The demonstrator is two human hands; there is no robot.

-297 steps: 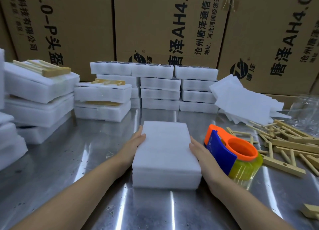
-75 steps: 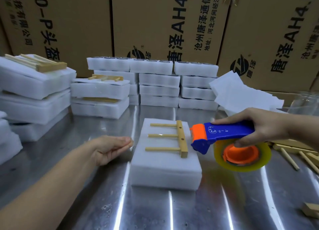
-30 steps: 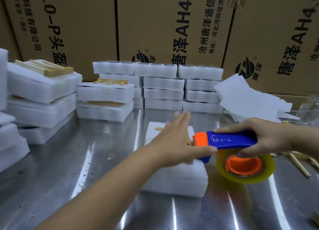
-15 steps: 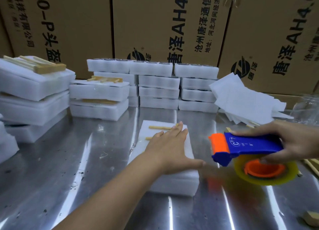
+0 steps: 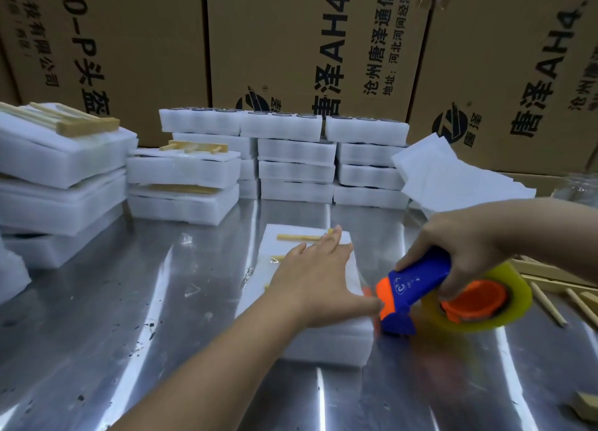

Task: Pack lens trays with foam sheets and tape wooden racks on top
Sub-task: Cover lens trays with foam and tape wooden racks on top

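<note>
A scuffed, shiny steel table point(image 5: 97, 333) carries everything, with bright streaks of light and dark specks across it. Big brown cartons point(image 5: 291, 42) wall off the back. Their black print is turned sideways: "AH4.0", "唐泽" beside a round logo, "沧州唐泽通信", "地址:河北河间经济开", and on the left carton "-P头盔".

Against the cartons stand three columns of white foam trays point(image 5: 294, 158), dark lens rims showing along the top row. Left of them are done packs point(image 5: 64, 158), stacked, with wooden racks on top. A loose heap of sheets point(image 5: 453, 178) lies at the right, and spare racks point(image 5: 550, 278) lie near the right edge.

The pack point(image 5: 323, 343) sits at mid table, near the front: a white foam block in layers, long side running away from the camera. The rack point(image 5: 297, 237) lies on its top, pale wood, two prongs pointing left; the rest is hidden.

The left hand point(image 5: 317, 278) lies flat on the pack over the rack, fingers straight, thumb stretched out to the orange nose of the tape gun point(image 5: 417, 285). The right hand point(image 5: 479, 236) is curled around the gun's blue handle, which bears a white "C" mark. The nose is down at the pack's right side. Its roll point(image 5: 514, 298) is yellowish clear tape on an orange hub
</note>
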